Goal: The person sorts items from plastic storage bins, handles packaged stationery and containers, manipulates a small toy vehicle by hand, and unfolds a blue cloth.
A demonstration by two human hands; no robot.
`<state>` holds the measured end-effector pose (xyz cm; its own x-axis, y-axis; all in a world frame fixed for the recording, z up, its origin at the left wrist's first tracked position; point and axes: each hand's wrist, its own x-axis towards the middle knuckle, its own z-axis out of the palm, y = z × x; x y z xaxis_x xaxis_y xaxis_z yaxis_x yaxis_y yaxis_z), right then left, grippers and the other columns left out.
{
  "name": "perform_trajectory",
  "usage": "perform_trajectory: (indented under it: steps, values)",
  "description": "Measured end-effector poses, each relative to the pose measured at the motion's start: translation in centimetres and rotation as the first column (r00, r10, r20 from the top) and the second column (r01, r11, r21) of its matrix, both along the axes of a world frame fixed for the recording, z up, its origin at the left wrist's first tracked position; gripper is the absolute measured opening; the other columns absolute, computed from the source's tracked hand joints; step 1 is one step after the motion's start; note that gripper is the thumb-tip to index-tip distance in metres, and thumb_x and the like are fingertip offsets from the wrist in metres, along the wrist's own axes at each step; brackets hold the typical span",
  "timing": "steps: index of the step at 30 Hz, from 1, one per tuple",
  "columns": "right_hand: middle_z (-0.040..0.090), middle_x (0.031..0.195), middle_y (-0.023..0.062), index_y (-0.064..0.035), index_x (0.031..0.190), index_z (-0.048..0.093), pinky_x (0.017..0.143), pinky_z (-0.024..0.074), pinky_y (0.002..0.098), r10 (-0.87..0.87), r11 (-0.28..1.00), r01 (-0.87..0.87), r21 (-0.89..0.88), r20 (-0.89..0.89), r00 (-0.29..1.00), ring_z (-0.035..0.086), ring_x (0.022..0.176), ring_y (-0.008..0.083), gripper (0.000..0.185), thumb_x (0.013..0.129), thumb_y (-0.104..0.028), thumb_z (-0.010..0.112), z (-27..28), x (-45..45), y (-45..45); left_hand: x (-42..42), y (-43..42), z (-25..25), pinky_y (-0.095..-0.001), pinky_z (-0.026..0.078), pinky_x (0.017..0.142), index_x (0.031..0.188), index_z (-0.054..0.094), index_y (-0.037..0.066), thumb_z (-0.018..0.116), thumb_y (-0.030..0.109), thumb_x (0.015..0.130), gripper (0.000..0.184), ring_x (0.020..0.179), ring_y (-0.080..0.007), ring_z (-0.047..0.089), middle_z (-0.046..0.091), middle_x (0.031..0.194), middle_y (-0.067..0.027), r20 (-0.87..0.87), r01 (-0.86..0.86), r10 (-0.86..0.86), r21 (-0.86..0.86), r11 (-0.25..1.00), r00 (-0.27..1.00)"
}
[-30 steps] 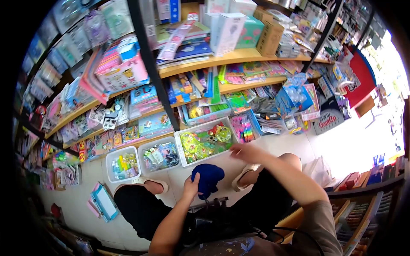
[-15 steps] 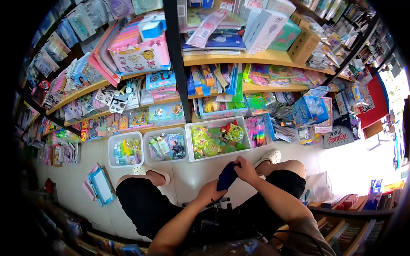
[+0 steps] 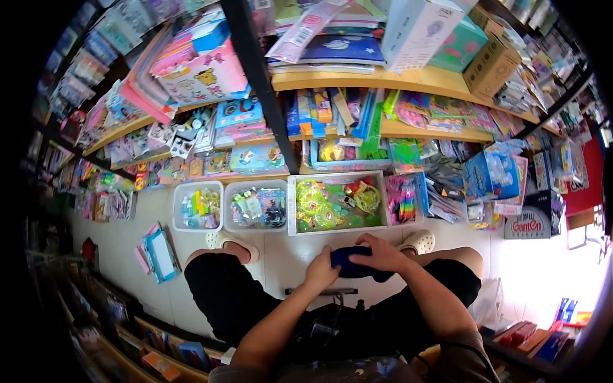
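A dark blue cloth [image 3: 355, 263] is stretched sideways between my two hands, above the floor and between my knees. My left hand [image 3: 322, 268] grips its left end. On the right side, my right hand [image 3: 382, 254] has its fingers over the top of the cloth. Just beyond the hands stands a white tray [image 3: 338, 231] with green and yellow toys in it. What the cloth is exactly, I cannot make out.
Clear bins [image 3: 255, 226] [image 3: 198, 228] of small goods stand left of the tray. Behind rise packed wooden shelves [image 3: 357, 79] with a black post [image 3: 265, 96]. A blue and pink case [image 3: 161, 255] lies on the floor at left; a GanTen box [image 3: 529, 217] stands at right.
The right hand, apart from the cloth a second ago, has come to hold it. The cloth has turned from upright to sideways. The view has shifted, with shelves and bins displaced.
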<state>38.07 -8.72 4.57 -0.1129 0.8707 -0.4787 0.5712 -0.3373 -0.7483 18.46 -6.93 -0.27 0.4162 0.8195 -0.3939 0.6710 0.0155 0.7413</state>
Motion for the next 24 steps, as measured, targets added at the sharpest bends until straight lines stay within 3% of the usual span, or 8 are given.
perform_trajectory:
  steps: [3, 9, 13, 16, 17, 20, 21, 24]
  values:
    - [0.06, 0.099, 0.02, -0.0072, 0.119, 0.04, 0.081, 0.0437, 0.0423, 0.251, 0.967, -0.255, 0.015, 0.14, 0.958, 0.058, 0.092, 0.0362, 0.066, 0.071, -0.042, 0.068, -0.1, 1.8, -1.1, 0.8, 0.0, -0.6, -0.0443, 0.046, 0.071, 0.098, 0.051, 0.004, 0.063, 0.012, 0.07, 0.031, 0.083, -0.0386, 0.058, 0.06, 0.086, -0.0198, 0.045, -0.03, 0.025, 0.124, 0.992, 0.999]
    - [0.06, 0.09, 0.02, -0.0046, 0.103, 0.053, 0.076, 0.0444, 0.0399, 0.24, 0.955, -0.272, 0.119, 0.23, 0.943, 0.057, 0.086, 0.0365, 0.033, 0.084, -0.032, 0.056, -2.6, 4.5, -2.3, 1.6, -1.1, 0.3, -0.0426, 0.046, 0.073, 0.1, 0.053, 0.006, 0.063, 0.019, 0.074, 0.031, 0.086, -0.0362, 0.058, 0.061, 0.092, -0.0176, 0.034, 0.0, -0.006, 0.162, 0.987, 0.999]
    - [0.058, 0.081, 0.0194, -0.0006, 0.087, 0.058, 0.072, 0.0444, 0.0368, 0.13, 0.95, -0.177, 0.258, 0.191, 0.973, 0.058, 0.079, 0.0324, 0.025, 0.088, -0.025, 0.051, -2.1, 6.0, -3.4, 1.8, -2.5, 1.2, -0.0409, 0.046, 0.074, 0.102, 0.055, 0.007, 0.065, 0.029, 0.075, 0.036, 0.087, -0.0343, 0.059, 0.062, 0.091, -0.0167, 0.094, -0.003, -0.014, 0.177, 0.984, 0.995]
    - [0.057, 0.076, 0.0168, 0.0007, 0.088, 0.059, 0.07, 0.044, 0.0334, 0.042, 0.974, -0.073, 0.213, 0.146, 0.988, 0.057, 0.074, 0.0253, 0.024, 0.088, -0.022, 0.053, -2.0, 7.3, -3.9, 1.4, -3.9, 3.5, -0.0403, 0.047, 0.078, 0.106, 0.054, 0.008, 0.068, 0.032, 0.072, 0.044, 0.093, -0.0325, 0.058, 0.061, 0.097, -0.0161, -0.017, 0.162, -0.162, 0.162, 0.973, 0.987]
    - [0.058, 0.076, 0.0166, 0.0006, 0.086, 0.059, 0.068, 0.043, 0.0351, -0.017, 0.947, -0.005, 0.321, 0.068, 0.998, 0.055, 0.072, 0.0318, 0.021, 0.086, -0.02, 0.054, -3.3, 7.9, -4.2, 1.2, -4.5, 2.4, -0.0406, 0.047, 0.078, 0.106, 0.055, 0.008, 0.068, 0.03, 0.071, 0.043, 0.093, -0.0321, 0.057, 0.061, 0.097, -0.0158, -0.038, 0.182, -0.178, 0.179, 0.967, 0.983]
    - [0.058, 0.075, 0.0132, 0.0028, 0.086, 0.058, 0.067, 0.0427, 0.0343, -0.034, 0.869, 0.081, 0.488, -0.104, 0.994, 0.056, 0.072, 0.0259, 0.022, 0.086, -0.019, 0.054, -3.7, 8.1, -4.7, 0.1, -5.9, 0.7, -0.0411, 0.047, 0.076, 0.101, 0.057, 0.007, 0.068, 0.028, 0.071, 0.039, 0.09, -0.0331, 0.058, 0.061, 0.093, -0.0163, -0.156, 0.196, -0.168, 0.186, 0.963, 0.973]
    - [0.058, 0.072, 0.01, 0.0037, 0.085, 0.058, 0.065, 0.0426, 0.0334, -0.065, 0.855, 0.136, 0.5, -0.156, 0.986, 0.056, 0.07, 0.0212, 0.021, 0.086, -0.017, 0.055, -2.2, 7.4, -5.1, -0.2, -6.2, 1.5, -0.0422, 0.047, 0.074, 0.091, 0.06, 0.004, 0.069, 0.026, 0.069, 0.033, 0.085, -0.0352, 0.058, 0.062, 0.087, -0.0175, -0.086, 0.106, -0.092, 0.173, 0.979, 0.992]
    - [0.056, 0.069, 0.0038, 0.0025, 0.088, 0.06, 0.067, 0.0425, 0.0273, -0.173, 0.904, 0.231, 0.361, -0.185, 0.967, 0.055, 0.07, 0.0151, 0.02, 0.088, -0.016, 0.053, -0.2, 7.5, -6.0, -1.5, -5.7, -0.6, -0.0432, 0.047, 0.072, 0.086, 0.061, 0.002, 0.07, 0.026, 0.068, 0.031, 0.081, -0.038, 0.058, 0.061, 0.084, -0.0196, -0.106, 0.093, -0.06, 0.348, 0.933, 0.993]
